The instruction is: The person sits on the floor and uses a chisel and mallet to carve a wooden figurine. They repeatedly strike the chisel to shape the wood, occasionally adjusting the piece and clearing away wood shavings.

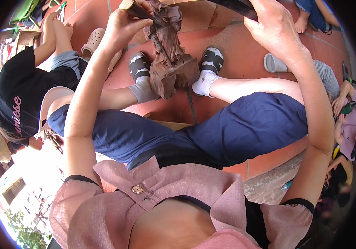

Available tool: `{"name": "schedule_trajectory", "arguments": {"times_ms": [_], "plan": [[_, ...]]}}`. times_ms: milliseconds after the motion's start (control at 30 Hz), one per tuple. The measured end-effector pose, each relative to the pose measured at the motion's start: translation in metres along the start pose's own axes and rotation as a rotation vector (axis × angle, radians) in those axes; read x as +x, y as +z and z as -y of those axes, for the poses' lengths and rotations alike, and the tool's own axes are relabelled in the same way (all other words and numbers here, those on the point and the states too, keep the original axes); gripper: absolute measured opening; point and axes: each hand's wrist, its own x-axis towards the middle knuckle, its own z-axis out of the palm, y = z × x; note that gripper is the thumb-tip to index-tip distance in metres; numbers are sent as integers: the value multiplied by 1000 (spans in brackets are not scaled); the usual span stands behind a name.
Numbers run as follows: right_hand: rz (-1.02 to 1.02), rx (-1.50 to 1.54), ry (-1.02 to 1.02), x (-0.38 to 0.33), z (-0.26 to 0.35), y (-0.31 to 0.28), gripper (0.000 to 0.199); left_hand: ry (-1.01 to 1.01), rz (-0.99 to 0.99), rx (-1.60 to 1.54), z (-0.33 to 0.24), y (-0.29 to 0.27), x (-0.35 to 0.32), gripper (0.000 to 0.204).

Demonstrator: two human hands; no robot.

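Pink lettering [17, 116] marks a black T-shirt [18, 79] at left as a carved brown statue [169, 50] stands between sandaled feet [212, 60]; farther off, the left hand [126, 25] grips a wooden rod [135, 8] beside it, the right hand [274, 32] a dark tool [236, 7].

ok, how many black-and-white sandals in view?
2, both worn: left sandal, left of the carved statue; right sandal, right of it. Others may be hidden.

The left hand [125, 25] grips a pale-ended brown rod [135, 9] by a carved brown statue [170, 54]. The right hand [276, 35] holds a black object [237, 6].
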Motion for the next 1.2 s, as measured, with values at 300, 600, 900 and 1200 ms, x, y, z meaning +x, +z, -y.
{"name": "schedule_trajectory", "arguments": {"times_ms": [300, 600, 900, 1200], "plan": [[-150, 85, 31, -3, -8, 6, 53, 28, 82, 128, -13, 2, 12, 34], [-155, 92, 125, -6, -18, 7, 44, 36, 109, 245, -15, 9, 18, 29], [-243, 134, -37, -8, -17, 5, 49, 152, 157, 415, -3, 12, 8, 34], [23, 41, 43, -7, -14, 9, 57, 135, 62, 397, 7, 16, 14, 35]]}}
